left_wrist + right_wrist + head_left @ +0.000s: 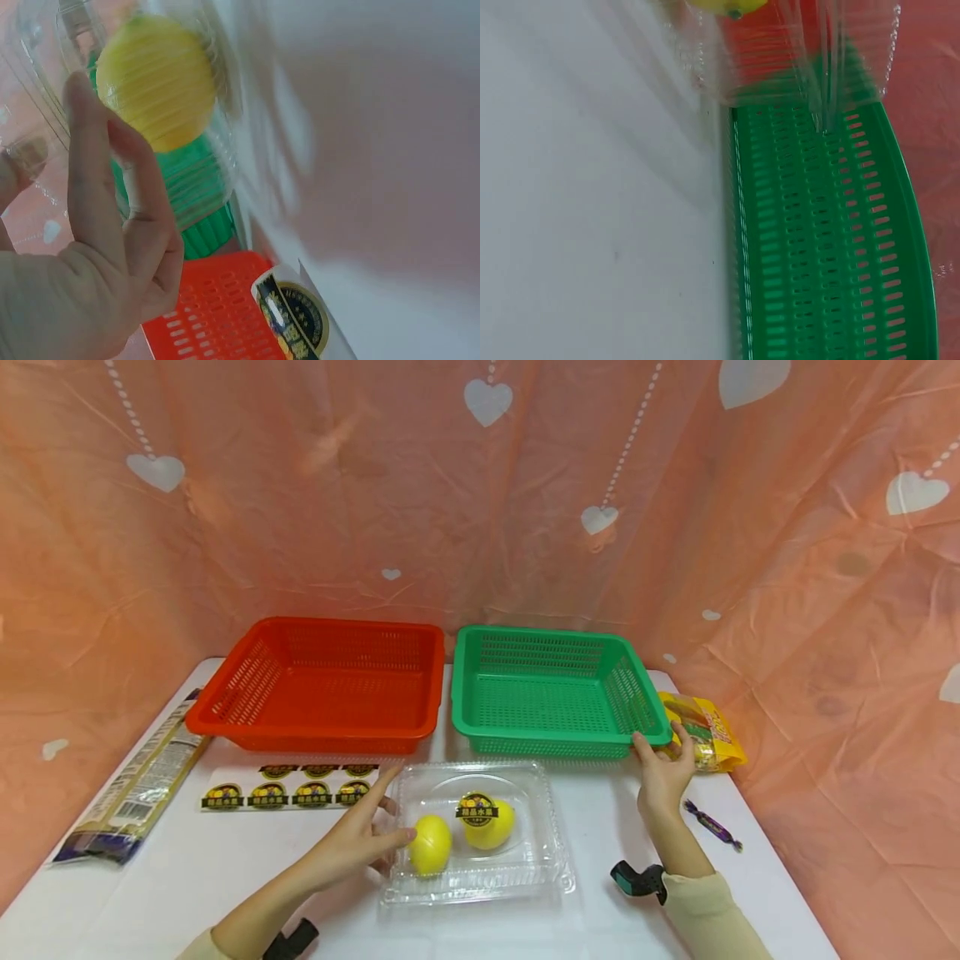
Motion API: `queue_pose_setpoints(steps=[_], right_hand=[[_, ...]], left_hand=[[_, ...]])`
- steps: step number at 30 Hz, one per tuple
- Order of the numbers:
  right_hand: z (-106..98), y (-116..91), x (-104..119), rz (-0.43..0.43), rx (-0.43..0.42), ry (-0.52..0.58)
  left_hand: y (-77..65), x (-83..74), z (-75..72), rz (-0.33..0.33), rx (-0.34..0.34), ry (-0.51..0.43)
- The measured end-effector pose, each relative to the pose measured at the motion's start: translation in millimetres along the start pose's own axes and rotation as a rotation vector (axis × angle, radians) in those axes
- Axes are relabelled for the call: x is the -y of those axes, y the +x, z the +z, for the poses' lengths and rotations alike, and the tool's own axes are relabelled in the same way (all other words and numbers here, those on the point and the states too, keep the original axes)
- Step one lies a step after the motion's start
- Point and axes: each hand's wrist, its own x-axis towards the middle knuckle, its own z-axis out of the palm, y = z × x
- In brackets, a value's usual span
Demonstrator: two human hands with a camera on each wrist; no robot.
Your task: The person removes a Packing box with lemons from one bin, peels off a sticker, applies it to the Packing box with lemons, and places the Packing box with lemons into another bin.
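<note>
A clear plastic clamshell box (525,868) is at the front middle, with a yellow fruit (431,843) at its left and another yellow fruit (491,832) near its centre. A round black and gold fruit label (477,810) is on the lid, over the second fruit. My left hand (363,835) grips the left side of the box, thumb on top and fingers along the side. At the front right corner of the green basket (540,739), my right hand (663,772) holds the rim, thumb at the front and fingers around the corner. The right wrist view does not show that hand.
A red basket (322,739) stands left of the green one. In front of it lies a sheet of labels (291,795). A long flat packet (135,781) is at the left edge; a yellow snack bag (712,735) and a purple wrapped candy (712,825) lie right.
</note>
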Motion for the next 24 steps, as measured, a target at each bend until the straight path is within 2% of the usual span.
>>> queue_pose_setpoints(steps=[4, 7, 10, 13, 17, 22, 24], right_hand=[[4, -1, -3, 0.017, -0.018, 0.037], [6, -1, -5, 0.018, -0.031, 0.054], [7, -1, -8, 0.005, -0.038, 0.056], [7, -1, -9, -0.009, -0.034, 0.057], [6, -1, -10, -0.024, -0.049, 0.031], [6, -1, -12, -0.057, -0.095, -0.008], [7, -1, -13, -0.052, -0.089, -0.005]], left_hand=[[-0.9, -2.8, -0.1, -0.003, 0.023, -0.041], [-0.9, -11.0, 0.2, 0.007, 0.037, -0.048], [3.5, -27.0, 0.5, 0.028, 0.057, -0.039], [15.7, -50.9, -1.4, 0.050, 0.077, -0.022], [46.6, -89.5, -6.4, 0.084, 0.088, 0.000], [103.6, -128.8, -6.5, 0.129, 0.116, -0.008], [127.5, -139.7, -5.3, 0.120, 0.141, -0.029]])
